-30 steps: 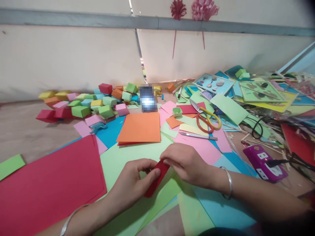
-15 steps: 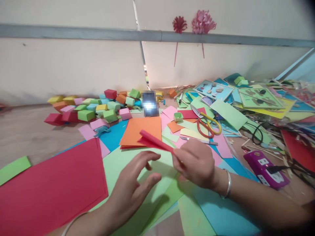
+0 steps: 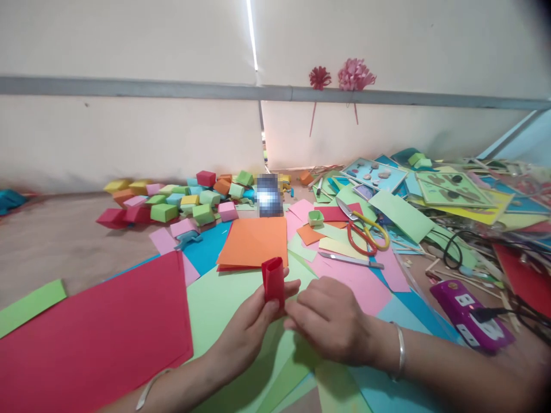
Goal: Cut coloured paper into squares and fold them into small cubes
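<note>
A folded piece of red paper stands upright in my left hand, pinched between the thumb and the fingers. Its top end shows layered folds. My right hand is closed just beside the paper's lower end, with its fingertips close to my left fingers. Whatever those fingertips hold, if anything, is hidden. Both hands are above light green paper sheets. Just beyond the folded paper lies a stack of orange paper.
A large red sheet lies at left. Colourful paper boxes line the back. Scissors, a craft knife and paper scraps lie right of centre. A purple power strip with cables sits at far right. Paper flowers hang on the wall.
The red paper was in my right hand, pointing away to the left; now it stands upright in my left hand. My left hand has closed on it. The view has tilted up slightly.
</note>
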`<state>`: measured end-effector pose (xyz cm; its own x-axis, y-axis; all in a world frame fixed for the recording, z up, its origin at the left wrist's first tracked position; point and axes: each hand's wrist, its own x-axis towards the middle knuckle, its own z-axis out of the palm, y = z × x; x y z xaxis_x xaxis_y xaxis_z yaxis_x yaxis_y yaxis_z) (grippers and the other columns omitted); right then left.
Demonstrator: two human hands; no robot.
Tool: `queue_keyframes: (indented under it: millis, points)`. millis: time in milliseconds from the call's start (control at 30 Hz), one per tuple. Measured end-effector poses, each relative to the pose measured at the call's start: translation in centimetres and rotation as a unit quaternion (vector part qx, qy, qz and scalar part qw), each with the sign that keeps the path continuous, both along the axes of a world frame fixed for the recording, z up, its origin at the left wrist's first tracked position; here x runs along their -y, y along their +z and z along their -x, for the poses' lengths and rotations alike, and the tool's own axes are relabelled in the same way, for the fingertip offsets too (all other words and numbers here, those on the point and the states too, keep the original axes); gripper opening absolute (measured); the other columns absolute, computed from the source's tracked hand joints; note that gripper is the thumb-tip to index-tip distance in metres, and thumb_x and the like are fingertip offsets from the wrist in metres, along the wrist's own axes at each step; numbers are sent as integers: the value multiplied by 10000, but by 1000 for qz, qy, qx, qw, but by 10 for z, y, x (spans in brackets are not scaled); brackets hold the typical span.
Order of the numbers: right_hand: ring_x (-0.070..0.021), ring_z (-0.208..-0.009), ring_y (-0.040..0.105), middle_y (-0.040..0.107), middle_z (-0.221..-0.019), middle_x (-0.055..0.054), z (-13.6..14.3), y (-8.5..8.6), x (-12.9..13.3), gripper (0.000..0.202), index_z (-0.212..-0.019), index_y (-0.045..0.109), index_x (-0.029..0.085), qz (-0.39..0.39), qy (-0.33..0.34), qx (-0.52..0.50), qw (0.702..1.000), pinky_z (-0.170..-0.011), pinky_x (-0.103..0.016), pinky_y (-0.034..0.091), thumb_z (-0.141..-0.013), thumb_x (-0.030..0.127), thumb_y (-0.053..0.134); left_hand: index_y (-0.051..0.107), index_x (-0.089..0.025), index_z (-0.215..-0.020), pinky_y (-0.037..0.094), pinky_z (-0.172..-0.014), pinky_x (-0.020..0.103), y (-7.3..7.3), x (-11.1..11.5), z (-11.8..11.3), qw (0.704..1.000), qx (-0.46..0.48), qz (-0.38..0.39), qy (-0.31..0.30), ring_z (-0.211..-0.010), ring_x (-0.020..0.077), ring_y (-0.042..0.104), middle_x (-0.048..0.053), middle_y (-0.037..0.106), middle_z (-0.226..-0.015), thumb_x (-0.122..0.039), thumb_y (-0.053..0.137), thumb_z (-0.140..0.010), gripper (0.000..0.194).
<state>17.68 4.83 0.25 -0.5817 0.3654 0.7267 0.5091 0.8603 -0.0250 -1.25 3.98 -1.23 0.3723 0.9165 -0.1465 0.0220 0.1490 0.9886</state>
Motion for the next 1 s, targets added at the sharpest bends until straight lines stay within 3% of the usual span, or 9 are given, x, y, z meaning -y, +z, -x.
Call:
queue_keyframes:
  millis: [100,267,433,667,833,1000]
  points:
    - [-147,-694,539,615,-783,-48,-11,21,-6,171,-921,661,158,62,-25,-82,994,-593,-273,427,-932,86,506,679,-260,-1235,594,-926,445,-3,-3,2,997,-16,-64,-31,-1157,305,662,110,700,-1263,-594,539,-915,483]
    - [-146,-804,588,622,-895,-69,-20,43,-11,168,-930,672,165,136,33,-98,985,-676,-263,500,-926,83,525,618,-317,-1329,643,-796,386,-8,-1,7,990,-53,-102,-81,-1016,249,699,91,646,-1347,-450,442,-996,399]
    - [-132,-747,570,671,-870,-49,-25,48,-12,252,-891,682,174,135,39,17,990,-654,-255,476,-941,64,460,501,-371,-1437,635,-810,365,-14,0,12,983,-87,-130,-96,-1088,238,681,61,606,-1415,-272,427,-998,457]
    - [-137,-645,478,616,-727,-35,-29,54,-9,295,-726,646,164,111,12,149,983,-604,-273,392,-936,72,461,514,-380,-1423,627,-799,330,-20,1,14,968,-133,-191,-96,-1113,232,687,44,644,-1377,-124,455,-917,570]
    - [-156,-712,555,663,-790,-77,-30,51,-8,262,-757,638,142,151,-7,123,981,-659,-285,436,-935,98,452,582,-388,-1353,626,-757,249,-11,-1,10,953,-133,-257,-85,-969,170,732,-4,712,-1274,-133,471,-932,504]
    - [-137,-655,568,661,-720,-54,-30,46,-11,255,-711,608,151,227,-19,57,972,-641,-267,452,-912,123,452,655,-388,-1257,639,-744,246,-9,-2,10,961,-110,-250,-39,-884,146,735,-42,754,-1166,-194,498,-961,387]
